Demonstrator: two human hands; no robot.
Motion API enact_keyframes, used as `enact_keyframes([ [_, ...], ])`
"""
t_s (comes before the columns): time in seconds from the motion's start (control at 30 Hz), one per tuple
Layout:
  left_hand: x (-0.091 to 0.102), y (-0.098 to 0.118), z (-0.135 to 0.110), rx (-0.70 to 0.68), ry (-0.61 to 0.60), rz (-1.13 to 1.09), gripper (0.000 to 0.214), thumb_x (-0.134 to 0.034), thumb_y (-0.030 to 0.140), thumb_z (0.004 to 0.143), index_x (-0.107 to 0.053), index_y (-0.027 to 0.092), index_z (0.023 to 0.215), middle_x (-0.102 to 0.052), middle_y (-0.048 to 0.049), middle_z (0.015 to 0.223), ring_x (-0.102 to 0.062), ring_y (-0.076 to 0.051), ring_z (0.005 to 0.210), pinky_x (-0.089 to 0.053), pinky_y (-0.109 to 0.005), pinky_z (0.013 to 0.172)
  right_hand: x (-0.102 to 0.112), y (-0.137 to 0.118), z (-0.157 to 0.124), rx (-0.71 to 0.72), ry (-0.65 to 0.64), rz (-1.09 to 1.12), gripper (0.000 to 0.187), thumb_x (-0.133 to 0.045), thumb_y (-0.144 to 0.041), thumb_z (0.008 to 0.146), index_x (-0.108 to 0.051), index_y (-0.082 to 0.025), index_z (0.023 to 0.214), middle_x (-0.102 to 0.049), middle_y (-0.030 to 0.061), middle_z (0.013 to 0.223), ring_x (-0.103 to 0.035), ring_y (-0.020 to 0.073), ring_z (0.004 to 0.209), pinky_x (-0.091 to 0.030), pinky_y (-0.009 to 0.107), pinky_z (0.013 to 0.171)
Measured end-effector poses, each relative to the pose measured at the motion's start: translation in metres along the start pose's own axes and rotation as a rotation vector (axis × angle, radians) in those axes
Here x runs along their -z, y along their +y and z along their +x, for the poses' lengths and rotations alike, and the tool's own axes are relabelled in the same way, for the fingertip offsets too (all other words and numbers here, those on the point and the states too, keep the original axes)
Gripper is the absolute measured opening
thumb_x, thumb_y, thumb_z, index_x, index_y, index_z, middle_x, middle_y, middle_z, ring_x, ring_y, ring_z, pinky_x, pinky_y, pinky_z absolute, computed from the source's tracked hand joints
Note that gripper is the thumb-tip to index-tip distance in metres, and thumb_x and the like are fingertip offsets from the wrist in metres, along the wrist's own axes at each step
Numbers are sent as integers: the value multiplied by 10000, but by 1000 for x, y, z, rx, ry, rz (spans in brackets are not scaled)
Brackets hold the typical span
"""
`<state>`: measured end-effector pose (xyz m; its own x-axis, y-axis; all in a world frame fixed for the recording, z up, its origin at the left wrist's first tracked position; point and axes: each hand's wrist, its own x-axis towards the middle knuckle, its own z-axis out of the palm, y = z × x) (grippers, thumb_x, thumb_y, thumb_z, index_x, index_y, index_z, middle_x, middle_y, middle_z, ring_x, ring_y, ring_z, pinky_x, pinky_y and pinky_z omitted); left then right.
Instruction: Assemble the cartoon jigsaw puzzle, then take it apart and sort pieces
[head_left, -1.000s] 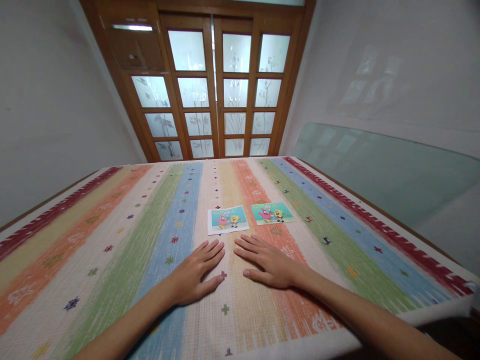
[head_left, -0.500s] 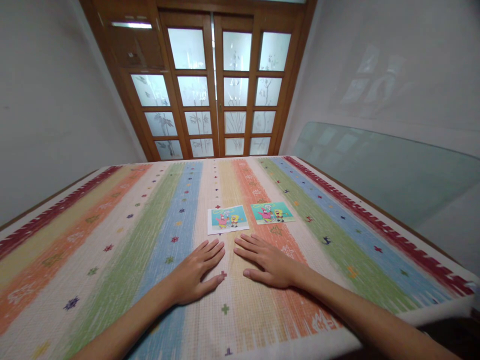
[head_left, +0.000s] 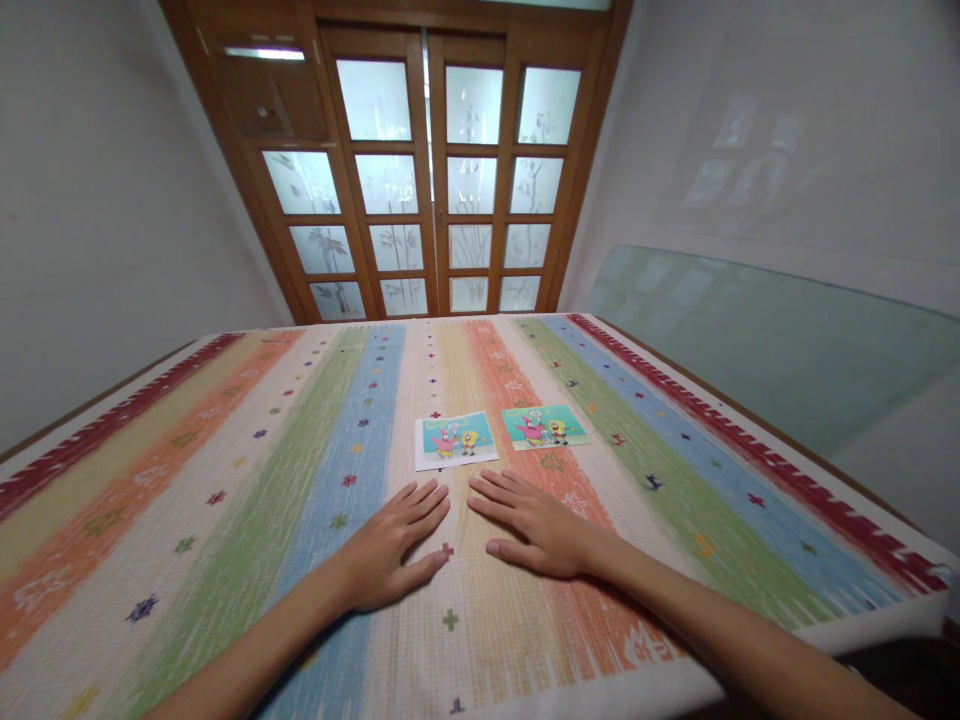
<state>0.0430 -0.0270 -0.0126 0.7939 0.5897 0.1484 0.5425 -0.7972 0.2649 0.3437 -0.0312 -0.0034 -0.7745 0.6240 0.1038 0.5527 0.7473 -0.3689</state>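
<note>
Rests the left hand (head_left: 390, 548) and the right hand (head_left: 532, 525) palm down on a striped cloth (head_left: 480, 620), both open, with fingers extended and lightly fanned. Angles both inward, with thumbs pointing toward each other across a gap and with the tip of the left thumb beside a printed red cross (head_left: 448, 550). Has two small cards close beyond the hands, lying flat side by side with a narrow gap between.

Shows the left card (head_left: 457, 440) ahead of the space between the hands, just beyond the left fingertips and apart from them, on the pale and yellow stripes. Has the right fingertips very near the lower right corner of this same card; cannot tell for sure about contact. Shows the right card (head_left: 546, 427) ahead of the right hand, apart from the fingers, across the orange stripe and onto the pale one beside it. Bears on both cards much the same cartoon scene, with a pink figure at left and a yellow one at right against turquoise. Has a white margin along the left and lower edges of the left card.

Faces wooden doors (head_left: 469, 185) with frosted panes past the far edge of the cloth, and a pale green panel (head_left: 757, 340) along the right side.
</note>
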Motion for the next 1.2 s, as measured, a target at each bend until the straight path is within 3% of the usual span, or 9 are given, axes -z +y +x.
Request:
enact_keyframes([
  [0.2,-2,-2,-1,0,17,-9,634,-487,495,1049,-311,253,1608,-352,-95,1629,-317,-283,1520,-262,-543,1259,0,-1,0,-13,-12,-13,645,-448,-532,1043,-412,-165,1571,-302,149,1653,-222,302,1557,-183,556,1264],
  [0.4,-3,-2,-1,-3,23,-7,626,-484,487,1051,-319,244,1604,-342,-96,1633,-319,-281,1520,-268,-538,1256,-3,1,-1,6,28,4,625,-454,-524,1044,-392,-217,1585,-296,122,1660,-212,284,1562,-175,542,1270],
  [1.2,-3,2,-5,47,17,-7,614,-435,541,1056,-351,255,1592,-338,-89,1628,-315,-272,1522,-242,-523,1263,-11,0,-5,-6,49,-47,609,-443,-494,1055,-376,-211,1590,-292,124,1659,-199,275,1563,-172,534,1273],
])
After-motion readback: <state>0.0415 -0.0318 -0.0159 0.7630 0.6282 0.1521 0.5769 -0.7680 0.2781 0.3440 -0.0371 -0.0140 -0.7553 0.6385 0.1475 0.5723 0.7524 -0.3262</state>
